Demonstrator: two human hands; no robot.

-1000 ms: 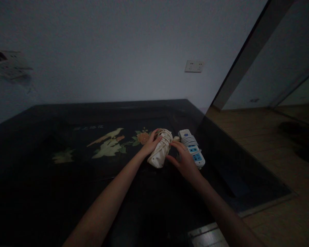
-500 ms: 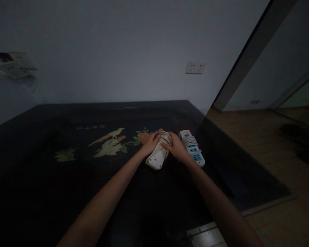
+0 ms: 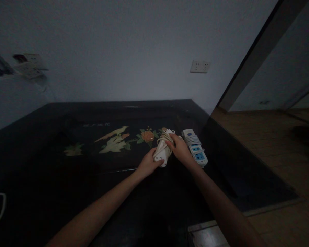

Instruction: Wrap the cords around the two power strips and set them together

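A white power strip [image 3: 160, 158] with its cream cord [image 3: 162, 143] wound around it is between my two hands, above the dark tabletop. My left hand [image 3: 148, 162] grips its near end, thumb on top. My right hand [image 3: 179, 147] is closed around the far part, its thumb and fingers on the wound cord. Just right of my right hand lies a second power strip [image 3: 198, 156], white with blue sockets and a grey cord wrapped around its middle. Its underside and the far end of the held strip's cord are hidden.
The black table [image 3: 134, 192] carries an inlaid bird and flower picture [image 3: 115, 142]. Behind it, a wall socket [image 3: 200, 67] sits on the pale wall, with another socket cluster [image 3: 32, 67] at the left. A pale looped object [image 3: 1, 206] shows at the left edge. Wooden floor [image 3: 257, 137] lies right.
My left hand has slid from the far side of the strip to its near end. My right hand has moved from beside the strip onto the wound cord. The view has shifted slightly left.
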